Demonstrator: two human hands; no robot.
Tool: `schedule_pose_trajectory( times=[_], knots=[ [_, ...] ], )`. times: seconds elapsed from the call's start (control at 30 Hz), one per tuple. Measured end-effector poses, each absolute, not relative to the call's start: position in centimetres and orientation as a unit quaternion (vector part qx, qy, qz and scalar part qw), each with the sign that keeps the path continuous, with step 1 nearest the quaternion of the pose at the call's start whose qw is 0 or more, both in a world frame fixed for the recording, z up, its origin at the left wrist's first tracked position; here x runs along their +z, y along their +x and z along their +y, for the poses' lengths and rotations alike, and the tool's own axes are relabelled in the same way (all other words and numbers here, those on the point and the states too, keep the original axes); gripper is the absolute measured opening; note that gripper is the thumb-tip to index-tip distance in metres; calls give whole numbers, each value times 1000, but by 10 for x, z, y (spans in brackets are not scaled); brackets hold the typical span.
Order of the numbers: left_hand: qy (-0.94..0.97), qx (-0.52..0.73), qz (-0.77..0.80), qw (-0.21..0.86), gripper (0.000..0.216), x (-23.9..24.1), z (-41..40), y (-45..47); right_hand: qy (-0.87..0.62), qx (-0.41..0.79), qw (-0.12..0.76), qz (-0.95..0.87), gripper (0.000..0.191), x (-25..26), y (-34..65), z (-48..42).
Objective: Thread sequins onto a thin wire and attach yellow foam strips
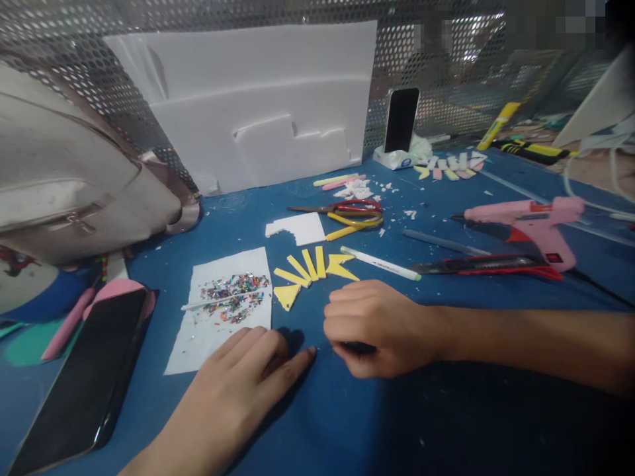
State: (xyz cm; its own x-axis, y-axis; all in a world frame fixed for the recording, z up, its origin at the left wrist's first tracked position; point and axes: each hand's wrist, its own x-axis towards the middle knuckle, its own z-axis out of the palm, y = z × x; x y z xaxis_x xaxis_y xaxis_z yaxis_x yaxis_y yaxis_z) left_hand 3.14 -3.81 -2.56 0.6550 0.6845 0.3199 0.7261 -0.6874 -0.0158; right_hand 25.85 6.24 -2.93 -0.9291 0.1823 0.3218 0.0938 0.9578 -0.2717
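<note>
My left hand (248,377) rests at the near edge of a white paper sheet (186,344). Its thumb is stretched out on the blue table and its other fingers bend down, apart from the thumb. On the sheet lies a heap of multicoloured glitter flakes (238,287) with a thin white stick (213,302) across it. My right hand (377,330) is closed in a fist on the table; a dark spot shows in its hollow, and I cannot make out whether it holds anything. Just beyond the hands, yellow cut pieces (310,264) lie fanned out beside a green-tipped white marker (380,263).
Scissors (347,211) lie beside a cut white piece (302,228). At right are a pink glue gun (526,218) and a red-black utility knife (496,266). A dark phone (84,383) and a bag (74,172) stand left. A white board (272,73) leans behind.
</note>
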Motion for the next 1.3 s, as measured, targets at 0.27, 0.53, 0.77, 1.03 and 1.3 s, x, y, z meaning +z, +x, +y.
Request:
schedule_pose_trajectory(
  times=[0.27,0.53,0.77,1.03,1.3],
  knots=[
    [-908,-141,-389,68,36,-25,-38,31,-77,127,164,-975,15,-29,259,62],
    [-908,-137,-391,65,35,-28,-40,29,-81,126,168,-974,15,-31,259,63],
    [-908,-145,-388,67,38,-25,-39,30,-75,132,169,-974,14,-30,259,61],
    [-907,-139,-393,56,35,-26,-38,31,-75,127,168,-975,14,-29,259,61],
    [-905,-128,-402,46,36,-26,-40,29,-81,126,161,-976,14,-30,258,62]
  ],
)
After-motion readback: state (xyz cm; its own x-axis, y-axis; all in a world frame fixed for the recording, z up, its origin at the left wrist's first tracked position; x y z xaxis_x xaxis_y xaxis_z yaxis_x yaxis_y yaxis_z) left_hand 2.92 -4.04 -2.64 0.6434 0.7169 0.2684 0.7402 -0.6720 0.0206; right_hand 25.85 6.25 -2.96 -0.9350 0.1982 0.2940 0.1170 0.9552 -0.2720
